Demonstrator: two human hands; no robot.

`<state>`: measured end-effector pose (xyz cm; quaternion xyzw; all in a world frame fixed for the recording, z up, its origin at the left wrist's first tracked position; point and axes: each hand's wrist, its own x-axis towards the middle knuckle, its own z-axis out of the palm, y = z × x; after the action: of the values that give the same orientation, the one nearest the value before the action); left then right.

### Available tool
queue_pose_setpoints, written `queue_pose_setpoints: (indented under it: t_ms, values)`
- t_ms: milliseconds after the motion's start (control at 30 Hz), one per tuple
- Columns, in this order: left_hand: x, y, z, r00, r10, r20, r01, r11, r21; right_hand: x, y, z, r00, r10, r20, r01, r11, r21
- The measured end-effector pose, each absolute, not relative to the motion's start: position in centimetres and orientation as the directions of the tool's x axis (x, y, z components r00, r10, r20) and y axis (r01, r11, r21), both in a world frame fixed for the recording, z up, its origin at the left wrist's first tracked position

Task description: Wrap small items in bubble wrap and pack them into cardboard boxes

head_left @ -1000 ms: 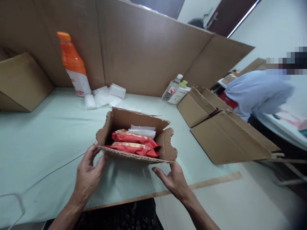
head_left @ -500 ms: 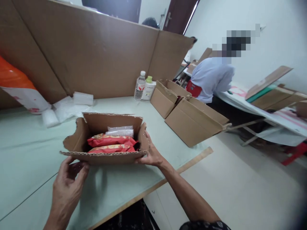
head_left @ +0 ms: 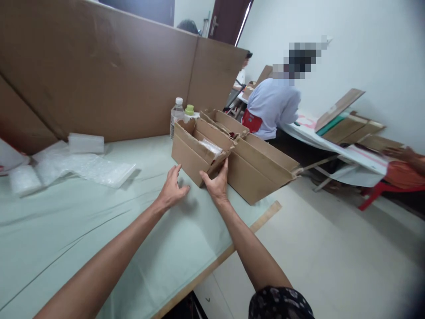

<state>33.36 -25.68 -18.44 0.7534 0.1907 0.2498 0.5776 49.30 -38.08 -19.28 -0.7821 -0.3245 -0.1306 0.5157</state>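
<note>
An open cardboard box point(head_left: 187, 156) with torn upper edges sits on the table beside two other boxes. Clear plastic wrap point(head_left: 211, 147) shows inside it; its other contents are hidden by the walls. My right hand point(head_left: 217, 184) grips the box's near right corner, thumb on the front wall and fingers along the side. In front of the same box, my left hand point(head_left: 173, 188) is open, fingers apart, with fingertips close to the wall; whether they touch it I cannot tell.
Two open cardboard boxes point(head_left: 260, 170) stand to the right. Behind are a clear bottle point(head_left: 178, 113) and a green-capped bottle point(head_left: 189, 110). Bubble wrap point(head_left: 89, 166) lies left, before a tall cardboard panel point(head_left: 133, 75). A person point(head_left: 270, 104) sits at another table.
The box has moved right and away from me, up against the two other boxes, and turned. Both hands went with it. My view has swung to the right.
</note>
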Motion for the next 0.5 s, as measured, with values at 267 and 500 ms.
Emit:
queue_pose_setpoints:
  t_ms: [267,500]
  values:
    - [41.9,-21.4,-22.3,0.818,0.524,0.238,-0.079,-0.306,0.949,50.8,-38.8,-23.3,0.759,0.537,0.369,0.605,-0.373,-0.703]
    - [46.5,-19.5,-24.4,0.78,0.56,0.279,-0.09,-0.341,0.936,51.9,-38.3,-23.3,0.712,0.659,0.244,0.623,-0.431,-0.653]
